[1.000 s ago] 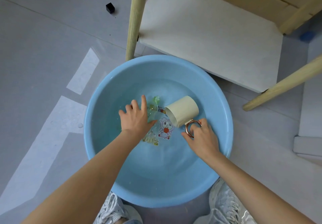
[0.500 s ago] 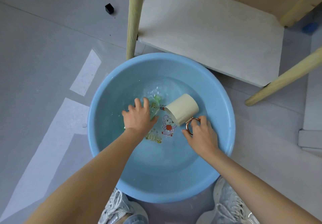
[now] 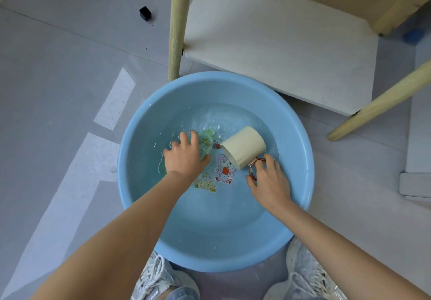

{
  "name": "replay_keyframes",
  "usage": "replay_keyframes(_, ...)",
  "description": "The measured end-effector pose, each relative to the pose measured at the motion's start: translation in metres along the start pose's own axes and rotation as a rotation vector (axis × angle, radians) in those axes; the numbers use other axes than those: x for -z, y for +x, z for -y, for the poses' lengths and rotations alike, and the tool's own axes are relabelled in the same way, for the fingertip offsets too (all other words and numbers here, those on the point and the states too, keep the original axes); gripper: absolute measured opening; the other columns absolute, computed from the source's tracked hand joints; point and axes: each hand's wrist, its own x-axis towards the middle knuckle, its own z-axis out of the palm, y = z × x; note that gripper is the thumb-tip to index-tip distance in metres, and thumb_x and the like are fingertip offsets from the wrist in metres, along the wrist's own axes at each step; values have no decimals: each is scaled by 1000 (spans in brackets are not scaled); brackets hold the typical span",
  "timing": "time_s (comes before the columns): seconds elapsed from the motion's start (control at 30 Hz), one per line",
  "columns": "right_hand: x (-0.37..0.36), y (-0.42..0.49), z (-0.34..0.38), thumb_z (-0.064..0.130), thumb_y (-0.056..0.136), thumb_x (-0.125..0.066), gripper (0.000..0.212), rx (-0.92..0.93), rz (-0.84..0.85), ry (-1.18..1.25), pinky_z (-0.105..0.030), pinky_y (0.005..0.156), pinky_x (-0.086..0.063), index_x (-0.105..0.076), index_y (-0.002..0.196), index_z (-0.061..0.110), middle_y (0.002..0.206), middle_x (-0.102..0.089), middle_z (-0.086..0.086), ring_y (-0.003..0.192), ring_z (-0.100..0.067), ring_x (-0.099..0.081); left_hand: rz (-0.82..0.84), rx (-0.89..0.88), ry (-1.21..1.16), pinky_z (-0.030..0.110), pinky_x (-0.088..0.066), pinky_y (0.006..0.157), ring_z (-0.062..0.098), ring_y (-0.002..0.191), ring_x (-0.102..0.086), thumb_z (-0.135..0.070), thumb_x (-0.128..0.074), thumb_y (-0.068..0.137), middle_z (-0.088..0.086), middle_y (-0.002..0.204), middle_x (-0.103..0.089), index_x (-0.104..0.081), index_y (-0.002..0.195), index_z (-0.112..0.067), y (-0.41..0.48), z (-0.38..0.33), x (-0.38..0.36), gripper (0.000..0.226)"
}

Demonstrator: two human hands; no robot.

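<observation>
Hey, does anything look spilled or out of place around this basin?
Water drops lie on the floor left of the blue basin, likely splashes. A small black cube sits alone on the floor. The cream mug lies tipped, but the right hand holds its handle.

A home is suggested, with washing done at floor level. A round light-blue plastic basin (image 3: 221, 248), printed inside with cartoon figures and filled with water, is set directly on a floor of large grey tiles (image 3: 58, 78). A cream mug with a copper-coloured ring handle (image 3: 245, 148) and a clear greenish glass item (image 3: 205, 142) are held in the water near the basin's middle. Beyond its far rim, pale round wooden furniture legs (image 3: 176, 31) and a white lower shelf board (image 3: 279, 43) are seen. White lace-up trainers (image 3: 158, 278) are planted at its near rim.
</observation>
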Motion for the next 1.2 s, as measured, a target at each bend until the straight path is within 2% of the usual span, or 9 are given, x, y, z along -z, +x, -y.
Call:
replay_keyframes(0.23, -5, -1, 0, 19, 62, -88, 38, -15, -17, 15, -41, 59, -55, -63, 83, -1, 102, -58, -23, 83, -40, -62, 2, 5, 14, 34, -36, 69, 29, 100, -54, -63, -44, 88, 9, 130, -40, -22, 142, -14, 0, -1, 0, 75)
replay_keyframes(0.53, -9, 0, 0, 22, 63, -87, 36, -18, -22, 0, -42, 61, -54, -62, 80, 1, 104, -58, -24, 84, -40, -61, -8, 4, 5, 35, -37, 69, 28, 99, -54, -63, -43, 88, 9, 130, -40, -23, 140, -15, -1, 0, 0, 74)
replay_keyframes(0.73, -8, 0, -2, 21, 61, -88, 37, -17, -13, -2, -41, 59, -55, -62, 79, 2, 101, -59, -23, 82, -40, -62, -13, 4, -9, 41, -45, 81, 32, 107, -54, -63, -43, 88, 10, 131, -40, -23, 140, -14, 0, 0, 0, 74)
replay_keyframes(0.97, -5, 1, 0, 22, 68, -84, 34, -36, 10, 8, -43, 65, -54, -62, 83, 1, 107, -57, -25, 91, -41, -60, -12, 4, -3, 39, -45, 79, 31, 106, -54, -62, -43, 89, 10, 132, -40, -23, 141, -14, 1, 0, 0, 74)
replay_keyframes(1.1, -4, 1, 1, 22, 68, -84, 34, -37, 10, 16, -43, 65, -54, -62, 83, 1, 109, -56, -25, 90, -41, -60, -16, 3, 4, 35, -39, 71, 29, 100, -55, -63, -43, 89, 9, 130, -41, -22, 141, -14, 1, 0, 0, 75)
replay_keyframes(1.2, -4, 1, 1, 22, 70, -82, 33, -42, 16, 20, -43, 66, -54, -63, 85, 1, 111, -55, -24, 92, -40, -59, -16, 2, 5, 35, -41, 73, 29, 102, -54, -62, -43, 89, 9, 131, -40, -22, 141, -14, 1, 0, -1, 75)
